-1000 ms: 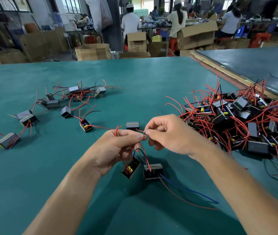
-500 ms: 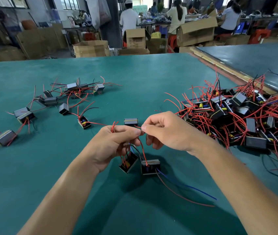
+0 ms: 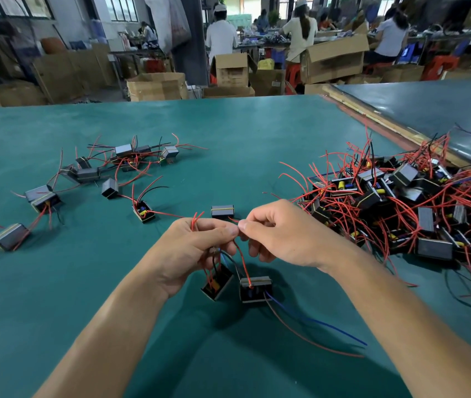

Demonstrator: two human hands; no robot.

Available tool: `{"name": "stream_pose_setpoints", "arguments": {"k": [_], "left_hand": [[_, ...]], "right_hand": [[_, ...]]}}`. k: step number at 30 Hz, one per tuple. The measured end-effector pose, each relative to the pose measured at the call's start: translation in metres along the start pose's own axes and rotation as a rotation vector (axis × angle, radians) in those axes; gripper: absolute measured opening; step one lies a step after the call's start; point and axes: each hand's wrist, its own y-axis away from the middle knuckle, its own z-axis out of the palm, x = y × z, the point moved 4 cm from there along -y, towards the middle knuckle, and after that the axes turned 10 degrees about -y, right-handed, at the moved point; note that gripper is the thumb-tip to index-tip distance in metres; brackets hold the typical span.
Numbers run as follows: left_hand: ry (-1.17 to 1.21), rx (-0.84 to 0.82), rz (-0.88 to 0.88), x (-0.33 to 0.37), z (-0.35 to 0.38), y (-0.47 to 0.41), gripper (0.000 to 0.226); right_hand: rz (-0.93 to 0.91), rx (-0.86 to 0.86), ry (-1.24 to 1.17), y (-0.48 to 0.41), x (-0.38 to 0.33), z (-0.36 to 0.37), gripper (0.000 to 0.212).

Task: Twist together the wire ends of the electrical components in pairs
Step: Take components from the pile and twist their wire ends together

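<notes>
Two small black components hang by their wires just above the green table (image 3: 228, 133): one (image 3: 217, 282) under my left hand, the other (image 3: 255, 289) a little to its right. My left hand (image 3: 197, 248) grips a bundle of red and black wires, with red ends sticking up above its fingers. My right hand (image 3: 280, 239) pinches a red wire end (image 3: 241, 254) against the left thumb tip. The joint itself is hidden between the fingertips. A blue wire (image 3: 314, 321) and a red wire trail to the right from the second component.
A large heap of loose components with red wires (image 3: 401, 208) lies at the right. A chain of joined components (image 3: 90, 176) spreads over the left of the table, and one single component (image 3: 222, 211) sits just beyond my hands. Cardboard boxes and seated people fill the background.
Both hands stay pressed together at the fingertips, with only small finger movement on the wire ends. The two hanging components have barely shifted.
</notes>
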Motion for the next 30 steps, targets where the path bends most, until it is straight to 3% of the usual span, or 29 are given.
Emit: {"name": "stream_pose_setpoints", "arguments": {"k": [14,25,30], "left_hand": [[-0.007,-0.015,0.045,0.0010,0.0004,0.0002,0.011],[-0.068,-0.019,0.007,0.0016,0.0007,0.0009,0.004],[-0.129,-0.034,0.032,0.0025,0.0030,0.0015,0.023]], "right_hand": [[0.027,-0.002,-0.033,-0.0022,0.0039,0.0008,0.035],[0.017,-0.007,-0.177,0.0000,-0.0003,0.0010,0.025],[0.018,-0.006,-0.213,-0.0004,0.0002,0.0001,0.024]]}}
